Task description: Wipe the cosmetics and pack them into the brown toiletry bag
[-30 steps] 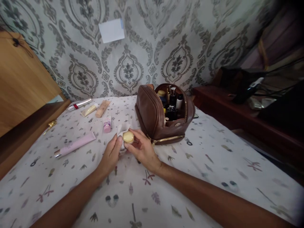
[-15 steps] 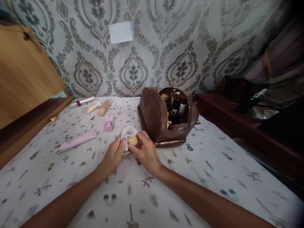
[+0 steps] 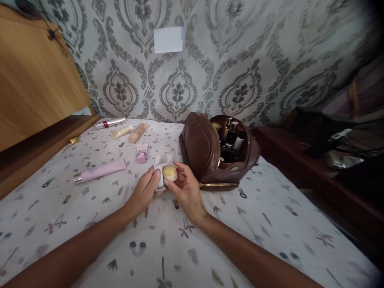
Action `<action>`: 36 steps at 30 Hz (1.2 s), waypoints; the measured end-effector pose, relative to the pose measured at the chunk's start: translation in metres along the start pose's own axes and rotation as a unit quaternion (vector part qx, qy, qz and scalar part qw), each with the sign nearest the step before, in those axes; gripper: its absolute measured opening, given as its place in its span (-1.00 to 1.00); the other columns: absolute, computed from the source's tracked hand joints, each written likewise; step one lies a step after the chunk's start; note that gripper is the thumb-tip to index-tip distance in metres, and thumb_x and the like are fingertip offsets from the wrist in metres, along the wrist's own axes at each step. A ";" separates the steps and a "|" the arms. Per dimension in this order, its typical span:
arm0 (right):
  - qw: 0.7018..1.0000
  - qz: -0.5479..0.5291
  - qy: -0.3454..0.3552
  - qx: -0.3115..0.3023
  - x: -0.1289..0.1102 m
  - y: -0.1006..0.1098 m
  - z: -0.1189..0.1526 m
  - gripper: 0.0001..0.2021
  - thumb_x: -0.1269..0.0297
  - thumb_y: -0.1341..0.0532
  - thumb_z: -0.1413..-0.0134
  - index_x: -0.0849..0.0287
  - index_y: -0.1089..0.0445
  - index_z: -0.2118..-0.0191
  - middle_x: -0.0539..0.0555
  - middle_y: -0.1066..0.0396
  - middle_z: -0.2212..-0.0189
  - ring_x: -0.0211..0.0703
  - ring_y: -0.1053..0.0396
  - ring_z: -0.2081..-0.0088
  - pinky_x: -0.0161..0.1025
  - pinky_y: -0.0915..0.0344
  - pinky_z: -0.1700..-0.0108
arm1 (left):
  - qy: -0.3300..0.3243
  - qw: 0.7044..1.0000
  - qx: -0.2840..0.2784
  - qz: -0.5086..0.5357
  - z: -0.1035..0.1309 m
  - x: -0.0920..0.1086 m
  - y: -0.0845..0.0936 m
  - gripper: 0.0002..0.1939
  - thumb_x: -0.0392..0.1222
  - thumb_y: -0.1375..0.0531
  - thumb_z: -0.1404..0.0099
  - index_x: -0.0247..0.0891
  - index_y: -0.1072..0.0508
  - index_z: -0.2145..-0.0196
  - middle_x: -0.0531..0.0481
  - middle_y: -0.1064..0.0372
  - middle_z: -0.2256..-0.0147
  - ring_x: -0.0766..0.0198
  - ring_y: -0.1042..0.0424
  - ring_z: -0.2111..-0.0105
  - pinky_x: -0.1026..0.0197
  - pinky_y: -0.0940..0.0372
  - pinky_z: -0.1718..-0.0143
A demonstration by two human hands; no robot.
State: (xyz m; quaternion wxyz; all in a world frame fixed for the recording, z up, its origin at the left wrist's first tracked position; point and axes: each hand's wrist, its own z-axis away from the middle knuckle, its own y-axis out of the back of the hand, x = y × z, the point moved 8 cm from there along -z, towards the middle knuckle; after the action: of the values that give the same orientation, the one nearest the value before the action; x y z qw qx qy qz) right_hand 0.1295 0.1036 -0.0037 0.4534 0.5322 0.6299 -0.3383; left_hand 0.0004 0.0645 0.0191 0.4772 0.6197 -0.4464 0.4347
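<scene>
Small round cream-yellow jar (image 3: 169,173) gripped in right hand (image 3: 186,189), white crumpled cloth (image 3: 160,166) pinched against it by left hand (image 3: 144,192), above patterned bedsheet (image 3: 270,216) beside open brown leather toiletry bag (image 3: 210,154); tubes lying loose, unpacked.

Just beyond my right hand sits an open brown toiletry bag (image 3: 207,150), bottles (image 3: 232,138) upright inside. Left of my hands lies a long pink tube (image 3: 100,171); a small pink tube (image 3: 141,153) lies nearer. Farther off lie a beige tube (image 3: 138,133), a yellowish tube (image 3: 121,131) and a silver stick (image 3: 110,123).
</scene>
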 end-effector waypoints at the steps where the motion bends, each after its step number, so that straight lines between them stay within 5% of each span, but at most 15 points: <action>1: 1.000 0.013 0.003 0.004 0.000 0.001 0.000 -0.53 0.25 -0.35 -0.02 0.04 -0.36 -0.09 0.12 -0.37 0.13 -0.08 -0.40 0.16 -0.17 -0.48 0.19 | -0.007 1.000 -0.008 -0.007 0.002 0.003 -0.002 -0.58 0.11 -0.01 -0.41 -0.27 -0.43 0.08 -0.08 -0.48 0.17 0.15 -0.42 0.16 0.16 -0.26 0.02; 6: 0.999 -0.019 0.019 -0.030 -0.004 -0.003 0.000 -0.53 0.29 -0.35 0.02 0.05 -0.42 -0.08 0.10 -0.28 0.14 -0.09 -0.37 0.12 -0.14 -0.48 0.12 | -0.030 0.999 -0.012 -0.012 0.001 0.008 -0.002 -0.59 0.08 0.00 -0.42 -0.27 -0.41 0.05 -0.11 -0.47 0.13 0.12 -0.40 0.11 0.13 -0.23 -0.04; 12: 0.994 -0.063 -0.014 -0.084 -0.002 -0.015 0.004 -0.47 0.23 -0.30 -0.09 0.05 -0.29 -0.20 0.15 -0.38 0.01 -0.13 -0.46 0.18 -0.13 -0.47 0.09 | -0.020 0.999 0.034 -0.003 -0.006 -0.002 0.011 -0.61 0.12 -0.02 -0.40 -0.25 -0.42 0.21 -0.03 -0.43 0.30 0.16 -0.38 0.25 0.17 -0.26 0.11; 23: 0.996 0.078 0.050 -0.007 -0.019 0.001 0.000 -0.72 0.33 -0.31 -0.01 0.09 -0.42 0.10 0.03 -0.33 0.27 -0.20 -0.33 0.34 -0.27 -0.36 0.30 | -0.015 1.000 0.000 -0.013 0.001 0.007 0.000 -0.62 0.11 -0.01 -0.39 -0.25 -0.41 0.22 -0.03 -0.43 0.31 0.13 -0.40 0.23 0.15 -0.27 0.12; 36: 0.994 0.103 0.009 0.019 -0.006 0.005 -0.001 -0.77 0.32 -0.29 0.08 0.12 -0.39 0.21 -0.11 -0.20 0.52 -0.28 -0.17 0.51 -0.33 -0.18 0.45 | -0.025 0.999 -0.032 0.001 0.001 0.007 -0.005 -0.60 0.03 -0.07 -0.37 -0.24 -0.34 -0.05 -0.10 -0.45 0.05 0.11 -0.39 0.00 0.12 -0.20 -0.11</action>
State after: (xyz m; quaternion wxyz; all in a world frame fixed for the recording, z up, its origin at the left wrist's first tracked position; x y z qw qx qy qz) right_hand 0.1339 0.1034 0.0027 0.4697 0.6062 0.5692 -0.2966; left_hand 0.0074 0.0632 0.0247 0.4844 0.6145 -0.4727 0.4053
